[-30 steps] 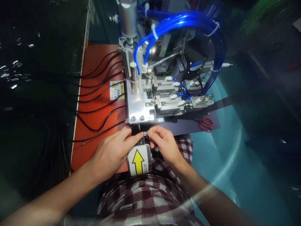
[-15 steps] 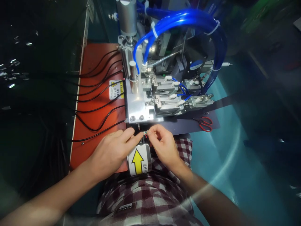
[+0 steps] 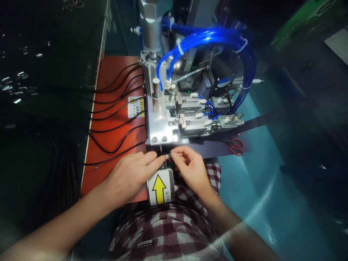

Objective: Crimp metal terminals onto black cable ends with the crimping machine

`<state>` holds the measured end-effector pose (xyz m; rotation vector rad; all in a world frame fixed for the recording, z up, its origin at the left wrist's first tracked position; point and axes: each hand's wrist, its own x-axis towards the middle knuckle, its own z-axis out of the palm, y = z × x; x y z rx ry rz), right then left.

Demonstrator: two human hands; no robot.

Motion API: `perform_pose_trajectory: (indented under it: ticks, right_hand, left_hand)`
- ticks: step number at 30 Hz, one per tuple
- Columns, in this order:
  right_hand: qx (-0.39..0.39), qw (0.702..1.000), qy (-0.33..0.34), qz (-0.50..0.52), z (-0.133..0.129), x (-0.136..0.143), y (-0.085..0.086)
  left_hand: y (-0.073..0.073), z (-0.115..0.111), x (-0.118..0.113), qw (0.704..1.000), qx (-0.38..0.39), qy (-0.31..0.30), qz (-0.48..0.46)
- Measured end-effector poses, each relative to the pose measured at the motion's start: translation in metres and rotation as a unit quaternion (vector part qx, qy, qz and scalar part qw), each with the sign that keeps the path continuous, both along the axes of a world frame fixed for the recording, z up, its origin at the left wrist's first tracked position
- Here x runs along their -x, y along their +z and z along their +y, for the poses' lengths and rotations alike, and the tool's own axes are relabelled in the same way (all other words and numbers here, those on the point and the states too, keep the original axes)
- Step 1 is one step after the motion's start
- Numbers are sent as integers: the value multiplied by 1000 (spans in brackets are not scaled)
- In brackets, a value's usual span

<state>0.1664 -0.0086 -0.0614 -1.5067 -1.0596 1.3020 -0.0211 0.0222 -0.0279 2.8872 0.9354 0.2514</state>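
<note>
A tiny part with thin red and light wires (image 3: 168,157) sits between my fingertips, just in front of the metal machine (image 3: 160,127). My left hand (image 3: 133,172) has its index fingertip at the left side of this part; the thumb side is partly hidden. On the other side, my right hand (image 3: 190,166) pinches the fine wires between thumb and index finger. Below the fingertips lies a white plate with a yellow arrow (image 3: 160,190). The exact shape of the small part is too small to make out.
Red-handled scissors (image 3: 236,146) lie on the dark board to the right. Black cables (image 3: 116,148) cross the orange board (image 3: 116,185) on the left. Thick blue tubes (image 3: 214,34) arch over the machine's cylinders. A checkered garment (image 3: 174,224) is close below.
The view has shifted slightly, so the machine appears a little lower. Both hands stay at the small wired part, with only slight finger movement.
</note>
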Motion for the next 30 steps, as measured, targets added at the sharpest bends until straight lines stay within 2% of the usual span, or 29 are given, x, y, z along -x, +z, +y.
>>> perform_pose_trajectory:
  ticks: [4,8,14,17,21,24,27,30]
  right_hand:
    - [-15,1000,-6,-15,1,7,0]
    - [27,999,-20,7,4,9,-2]
    - [103,988,-10,113,5,2,-5]
    - [61,995,-38,68,-4,2,-3]
    - [-14,999,-28,-35,-16,9,2]
    - [-35,996,-28,-77,-15,11,2]
    - [13,1000,-17,6,-8,9,-1]
    - [75,990,1,123,-3,6,-6]
  left_hand:
    - [1,1,0,1000,-16,-2,-7]
    - [2,2,-2,1000,-12,-7,-3]
    - [5,4,-2,999,33,-2,-25]
    - [5,4,-1,998,56,-2,-41]
    - [4,4,-1,996,80,2,-38]
    - [3,5,-1,997,76,7,-35]
    - [1,5,-1,997,65,2,-35]
    - [0,4,-1,999,44,-4,-29]
